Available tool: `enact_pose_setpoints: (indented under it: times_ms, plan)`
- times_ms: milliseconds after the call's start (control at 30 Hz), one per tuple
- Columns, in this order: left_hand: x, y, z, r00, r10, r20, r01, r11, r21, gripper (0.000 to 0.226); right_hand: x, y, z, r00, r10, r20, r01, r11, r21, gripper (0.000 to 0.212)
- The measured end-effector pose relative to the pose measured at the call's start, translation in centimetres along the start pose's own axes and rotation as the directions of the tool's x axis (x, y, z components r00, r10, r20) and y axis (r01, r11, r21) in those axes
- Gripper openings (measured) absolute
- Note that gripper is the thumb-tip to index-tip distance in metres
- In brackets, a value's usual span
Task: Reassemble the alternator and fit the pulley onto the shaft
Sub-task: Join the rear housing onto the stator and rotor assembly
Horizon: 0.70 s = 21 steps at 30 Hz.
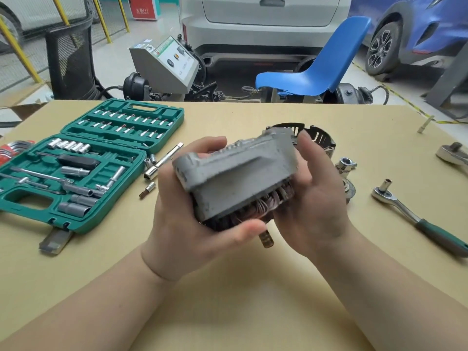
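The counter [253, 312] lies under both my hands. The green socket case [83, 168] sits open well off beyond my left hand [192, 224], sockets in reach. I hold the alternator [235, 178] up between both hands, tilted to inspect it: left hand curls under, right hand [314, 198] wraps its far side. Its shaft [266, 239] pokes down toward me, bare. The ratchet [415, 216] lies beyond my right hand, probably for the pulley nut.

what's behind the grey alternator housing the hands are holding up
A black slotted plastic cover lies on the beige table behind the grey cast-metal alternator housing. Only its upper rim and right side show; the housing and right hand hide the rest.
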State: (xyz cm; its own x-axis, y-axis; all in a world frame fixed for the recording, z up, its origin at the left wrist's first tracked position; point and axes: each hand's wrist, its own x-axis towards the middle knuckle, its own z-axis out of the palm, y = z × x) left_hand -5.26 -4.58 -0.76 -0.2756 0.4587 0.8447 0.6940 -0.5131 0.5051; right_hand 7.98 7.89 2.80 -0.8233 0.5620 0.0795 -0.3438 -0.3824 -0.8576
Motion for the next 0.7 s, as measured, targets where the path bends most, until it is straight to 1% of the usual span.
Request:
enact_pose_setpoints:
  times_ms: [67,167,233,333,400,500,533,600,633,700]
  plan:
    - [0.1,0.6,-0.1,0.984,-0.162,-0.072,0.156,0.985,-0.075,0.075,0.2,-0.3,-0.1,1.000,0.022,0.017,-0.021,0.996,-0.088,0.067]
    - [0.6,1.0,-0.1,0.902,-0.394,-0.175,0.344,0.903,-0.258,0.079,0.5,-0.6,-0.3,1.000,-0.003,0.029,0.010,0.970,-0.242,0.057]
    - [1.3,0.7,-0.3,0.838,-0.522,-0.158,0.433,0.813,-0.388,0.078,0.7,-0.7,-0.5,0.997,-0.036,0.069,0.059,0.930,-0.363,0.050]
    - [2.3,0.3,-0.7,0.707,-0.702,-0.086,0.546,0.620,-0.564,0.062,0.8,-0.7,-0.7,0.995,-0.050,0.089,0.086,0.879,-0.470,0.045]
    - [2.6,0.1,-0.9,0.624,-0.780,-0.042,0.596,0.511,-0.619,0.059,0.8,-0.4,-0.6,0.996,-0.056,0.063,0.080,0.872,-0.483,0.045]
    - [2.9,-0.3,-0.8,0.553,-0.833,-0.012,0.645,0.437,-0.627,0.049,0.9,0.0,-0.7,0.999,-0.035,0.025,0.042,0.861,-0.506,0.045]
    - [3.0,-0.2,-0.7,0.517,-0.856,0.008,0.666,0.397,-0.632,0.050,0.9,0.1,-0.8,1.000,-0.025,0.011,0.028,0.858,-0.512,0.046]
    - [3.1,-0.2,-0.5,0.425,-0.904,0.052,0.702,0.293,-0.649,0.061,0.9,0.0,-1.0,1.000,-0.006,-0.007,0.002,0.857,-0.516,0.048]
    - [3.2,-0.2,-0.5,0.390,-0.918,0.074,0.712,0.249,-0.657,0.062,1.0,0.0,-1.0,1.000,0.004,-0.010,-0.008,0.856,-0.516,0.048]
    - [3.4,-0.3,-0.6,0.352,-0.930,0.106,0.723,0.199,-0.661,0.057,1.0,0.1,-1.1,1.000,0.025,-0.011,-0.027,0.857,-0.515,0.046]
